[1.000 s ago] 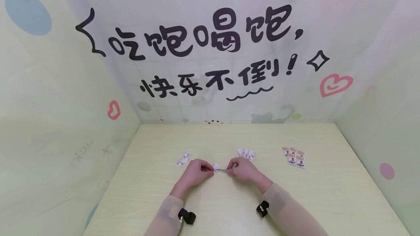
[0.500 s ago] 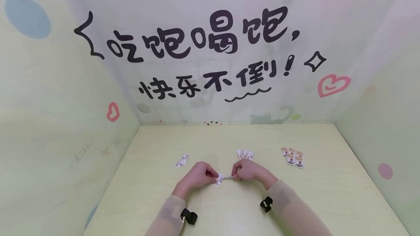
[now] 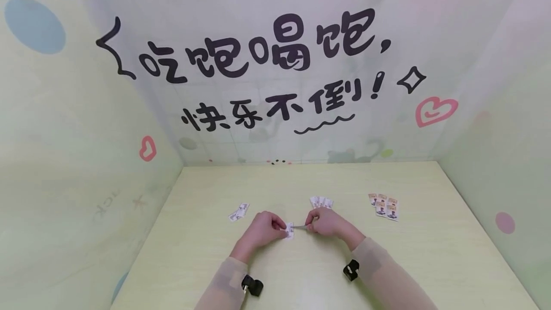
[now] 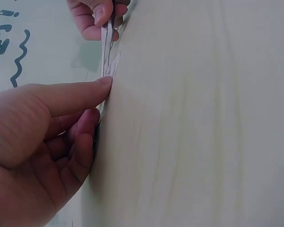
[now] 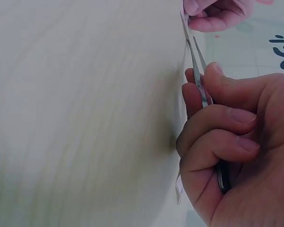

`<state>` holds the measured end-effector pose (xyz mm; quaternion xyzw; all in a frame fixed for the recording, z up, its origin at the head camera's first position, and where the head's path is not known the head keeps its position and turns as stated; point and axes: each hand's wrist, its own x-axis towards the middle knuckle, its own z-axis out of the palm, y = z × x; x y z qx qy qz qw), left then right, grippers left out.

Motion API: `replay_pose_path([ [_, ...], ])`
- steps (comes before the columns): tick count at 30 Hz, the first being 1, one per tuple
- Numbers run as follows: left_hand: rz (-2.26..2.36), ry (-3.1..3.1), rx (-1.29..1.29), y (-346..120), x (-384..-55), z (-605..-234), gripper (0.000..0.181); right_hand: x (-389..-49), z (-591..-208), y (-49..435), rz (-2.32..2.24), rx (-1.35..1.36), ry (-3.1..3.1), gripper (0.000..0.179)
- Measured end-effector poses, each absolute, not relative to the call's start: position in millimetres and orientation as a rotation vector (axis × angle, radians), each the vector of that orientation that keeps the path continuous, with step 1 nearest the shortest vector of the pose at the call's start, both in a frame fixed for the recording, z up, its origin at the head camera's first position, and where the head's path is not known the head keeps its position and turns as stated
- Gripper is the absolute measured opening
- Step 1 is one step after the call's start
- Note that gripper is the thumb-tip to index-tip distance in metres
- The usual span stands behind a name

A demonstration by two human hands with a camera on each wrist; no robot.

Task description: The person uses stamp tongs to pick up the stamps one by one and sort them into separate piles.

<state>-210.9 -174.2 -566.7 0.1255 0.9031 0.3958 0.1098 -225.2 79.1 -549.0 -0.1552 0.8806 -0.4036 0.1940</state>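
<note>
My left hand (image 3: pixel 264 228) pinches the near edge of a small printed paper card (image 3: pixel 290 231) between thumb and fingers, close over the table, with its picture side facing up. In the left wrist view the card (image 4: pixel 115 65) shows almost edge-on past the thumb. My right hand (image 3: pixel 325 222) grips slim silver tweezers (image 5: pixel 197 71). Thumb and fingers squeeze their arms, and a dark end (image 5: pixel 222 178) sits in the palm. Pointing left, the tweezers' tips overlap the card's right side in the head view.
Left on the table (image 3: pixel 206 262) lie a couple of similar cards (image 3: pixel 238 212). Several overlapping ones (image 3: pixel 321 202) are fanned just beyond the right hand. Further right is a group of orange-topped cards (image 3: pixel 384 206). Printed walls enclose the table's back and sides.
Both hands have shifted slightly right with the card and tweezers. The card has turned from a tilted pose to nearly straight. The other cards have stayed in place.
</note>
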Motion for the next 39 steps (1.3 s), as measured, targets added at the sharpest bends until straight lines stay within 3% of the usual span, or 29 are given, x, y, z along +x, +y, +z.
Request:
replay_pose_path([
  [32,1.250,2.646,0.296,-171.5,-209.3,-570.7,0.014,-214.3,-554.8,81.7,-1.179,-0.420,2.449,0.011],
  [39,1.267,2.647,0.313,-171.2,-207.4,-572.1,0.013,-212.8,-555.2,82.6,-1.202,-0.431,2.449,0.004],
])
